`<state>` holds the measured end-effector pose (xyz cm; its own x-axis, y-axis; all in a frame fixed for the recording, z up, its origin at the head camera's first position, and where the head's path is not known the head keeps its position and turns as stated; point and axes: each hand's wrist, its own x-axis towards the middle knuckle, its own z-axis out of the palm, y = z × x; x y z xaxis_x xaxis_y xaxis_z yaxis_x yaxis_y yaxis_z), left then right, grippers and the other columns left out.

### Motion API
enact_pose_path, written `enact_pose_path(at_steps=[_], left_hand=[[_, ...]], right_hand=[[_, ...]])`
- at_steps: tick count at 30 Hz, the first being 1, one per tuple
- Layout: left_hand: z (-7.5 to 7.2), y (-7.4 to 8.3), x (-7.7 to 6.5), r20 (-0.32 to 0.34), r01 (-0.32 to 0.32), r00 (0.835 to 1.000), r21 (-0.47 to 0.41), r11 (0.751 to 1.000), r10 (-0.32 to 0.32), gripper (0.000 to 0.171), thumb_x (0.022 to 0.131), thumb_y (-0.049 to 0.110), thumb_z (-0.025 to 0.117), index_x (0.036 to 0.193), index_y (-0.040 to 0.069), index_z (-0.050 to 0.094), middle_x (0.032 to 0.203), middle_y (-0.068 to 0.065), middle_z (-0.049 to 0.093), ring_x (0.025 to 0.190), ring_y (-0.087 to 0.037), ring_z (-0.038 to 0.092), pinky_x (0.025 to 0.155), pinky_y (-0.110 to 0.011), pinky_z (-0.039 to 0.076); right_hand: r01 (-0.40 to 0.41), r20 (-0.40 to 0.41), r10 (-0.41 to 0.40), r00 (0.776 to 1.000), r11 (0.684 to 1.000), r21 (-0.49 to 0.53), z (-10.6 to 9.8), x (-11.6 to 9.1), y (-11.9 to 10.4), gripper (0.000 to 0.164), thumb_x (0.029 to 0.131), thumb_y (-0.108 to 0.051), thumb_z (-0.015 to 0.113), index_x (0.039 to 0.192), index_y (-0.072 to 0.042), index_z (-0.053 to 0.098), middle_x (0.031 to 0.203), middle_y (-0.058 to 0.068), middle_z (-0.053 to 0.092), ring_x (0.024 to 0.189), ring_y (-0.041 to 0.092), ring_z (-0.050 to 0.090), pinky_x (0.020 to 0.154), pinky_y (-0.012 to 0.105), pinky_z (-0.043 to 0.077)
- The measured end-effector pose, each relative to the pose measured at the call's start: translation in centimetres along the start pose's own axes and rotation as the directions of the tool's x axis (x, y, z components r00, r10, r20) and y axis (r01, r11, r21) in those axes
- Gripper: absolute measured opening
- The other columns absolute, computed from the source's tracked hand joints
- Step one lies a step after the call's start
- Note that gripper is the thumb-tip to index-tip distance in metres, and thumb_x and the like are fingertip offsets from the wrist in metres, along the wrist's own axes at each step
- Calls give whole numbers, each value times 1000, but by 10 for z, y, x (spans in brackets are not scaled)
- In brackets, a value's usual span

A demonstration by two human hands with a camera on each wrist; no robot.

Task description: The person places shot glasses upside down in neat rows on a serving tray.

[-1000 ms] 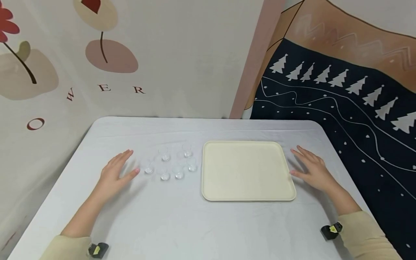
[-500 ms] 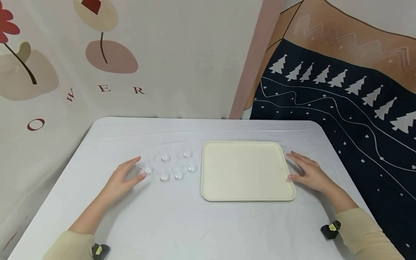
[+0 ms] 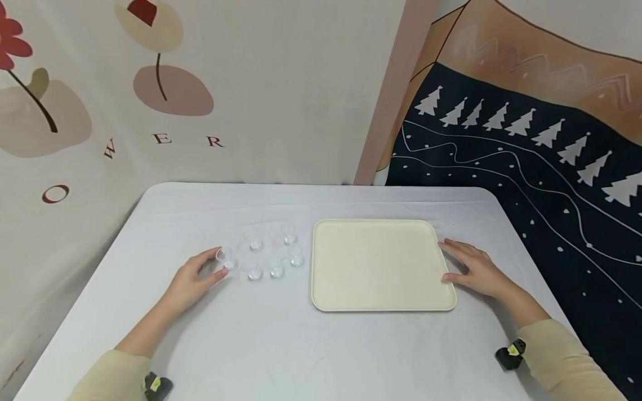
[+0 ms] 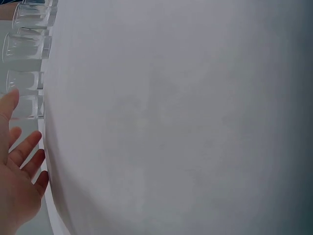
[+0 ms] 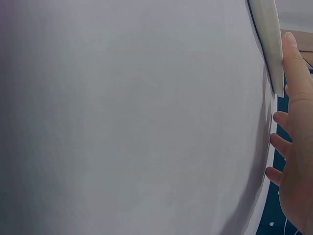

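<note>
Several small clear cups stand on the white cloth left of centre in the head view. My left hand [image 3: 193, 281] reaches the leftmost cup [image 3: 230, 263], with thumb and index finger spread around its near left side. In the left wrist view the thumb [image 4: 11, 102] overlaps a cup [image 4: 29, 105]; whether it touches is unclear. The other fingers are extended. A cream rectangular tray [image 3: 376, 264] lies flat right of the cups. My right hand [image 3: 478, 271] is at its right edge, thumb over the rim and index finger beside it; the right wrist view shows the tray's side [image 5: 271, 49].
Other cups, such as the back one [image 3: 290, 238] and front one [image 3: 254, 273], stand close together beside the tray's left edge. A white cloth [image 3: 301, 356] covers the table. Printed fabric [image 3: 281, 94] hangs behind, and dark tree-patterned fabric [image 3: 526, 150] lies to the right.
My left hand has moved right, from beside the cups to around the leftmost one. My right hand has shifted slightly left and nearer, up to the tray's edge. The tray has stayed put.
</note>
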<state>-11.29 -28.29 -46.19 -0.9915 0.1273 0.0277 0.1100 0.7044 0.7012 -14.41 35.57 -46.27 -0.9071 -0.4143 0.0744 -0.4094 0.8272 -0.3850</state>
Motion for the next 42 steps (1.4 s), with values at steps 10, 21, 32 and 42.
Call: enact_pose_path(at_steps=[10, 21, 32, 42], left_hand=[[6, -7, 2, -52, -68, 996, 7, 998, 68, 52, 90, 25, 68, 128, -7, 52, 128, -29, 51, 123, -49, 38, 98, -62, 31], [12, -10, 7, -89, -83, 993, 4, 997, 83, 38, 88, 20, 71, 115, -4, 60, 124, -27, 53, 120, -47, 41, 97, -61, 34], [11, -7, 9, -81, -57, 995, 7, 998, 57, 39, 86, 21, 73, 113, -4, 61, 119, -27, 56, 117, -46, 45, 96, -59, 37], [6, 6, 2, -142, -33, 989, 9, 999, 34, 31, 84, 23, 76, 106, 3, 67, 105, -15, 64, 98, -30, 57, 85, -40, 46]], right_hand=[[3, 20, -3, 1000, 1000, -16, 2, 0, 5, 78, 80, -41, 75, 143, -9, 42, 143, 28, 36, 129, 50, 28, 96, 70, 19], [-30, 41, 31, 999, 999, -10, 4, 0, 8, 80, 79, -44, 74, 144, -13, 40, 145, 26, 34, 131, 49, 25, 98, 70, 16], [-57, 61, 57, 996, 998, -4, 6, 2, 10, 80, 80, -47, 72, 146, -14, 39, 147, 25, 32, 133, 48, 23, 99, 69, 14], [-64, 60, 64, 996, 998, -4, 5, 1, 9, 80, 81, -47, 72, 146, -15, 38, 148, 24, 32, 133, 48, 23, 98, 70, 13]])
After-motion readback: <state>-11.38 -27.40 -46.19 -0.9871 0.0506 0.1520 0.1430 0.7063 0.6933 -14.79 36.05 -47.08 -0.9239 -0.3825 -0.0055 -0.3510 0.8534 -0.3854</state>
